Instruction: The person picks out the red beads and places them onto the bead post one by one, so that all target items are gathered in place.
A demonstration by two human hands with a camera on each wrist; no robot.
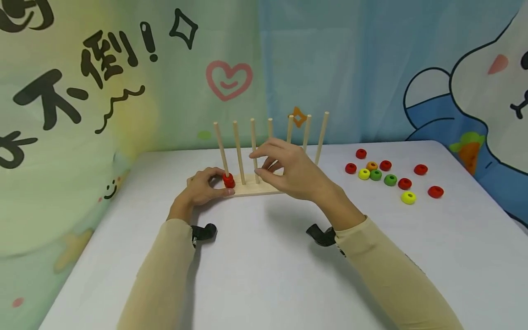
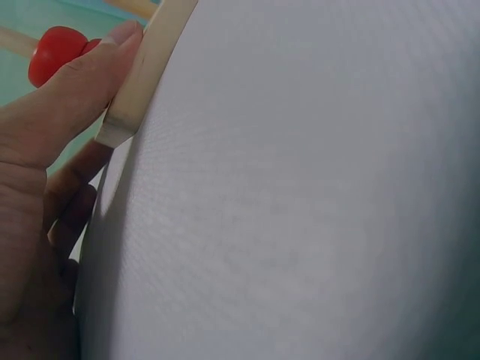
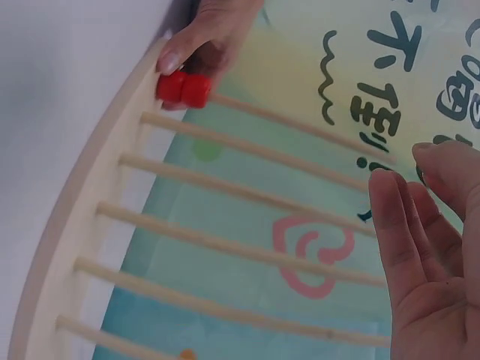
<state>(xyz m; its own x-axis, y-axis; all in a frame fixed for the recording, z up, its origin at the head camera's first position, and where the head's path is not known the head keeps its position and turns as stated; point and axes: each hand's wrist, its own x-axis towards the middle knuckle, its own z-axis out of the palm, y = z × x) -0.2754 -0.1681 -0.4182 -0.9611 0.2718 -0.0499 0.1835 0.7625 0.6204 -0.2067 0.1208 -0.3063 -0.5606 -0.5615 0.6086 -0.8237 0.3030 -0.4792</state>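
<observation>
A wooden base [image 1: 247, 189] with a row of several upright pegs stands at the middle of the table. My left hand [image 1: 201, 187] grips its left end, the thumb [image 2: 90, 82] on the front edge and the fingers behind. Two red beads [image 1: 228, 181] are stacked at the bottom of the leftmost peg [image 1: 220, 149], beside that thumb. In front of the middle pegs hovers my right hand [image 1: 294, 169], its fingers loosely bent. The right wrist view shows nothing between the thumb and fingertips [image 3: 386, 187]. The other pegs [image 3: 247, 195] that show there carry no beads.
Loose beads lie scattered on the right of the white table [image 1: 247, 275]: several red beads [image 1: 435, 191], a few yellow beads [image 1: 408, 197], green beads [image 1: 390, 180] and an orange bead [image 1: 371, 166]. A printed curtain [image 1: 321, 59] hangs behind the table.
</observation>
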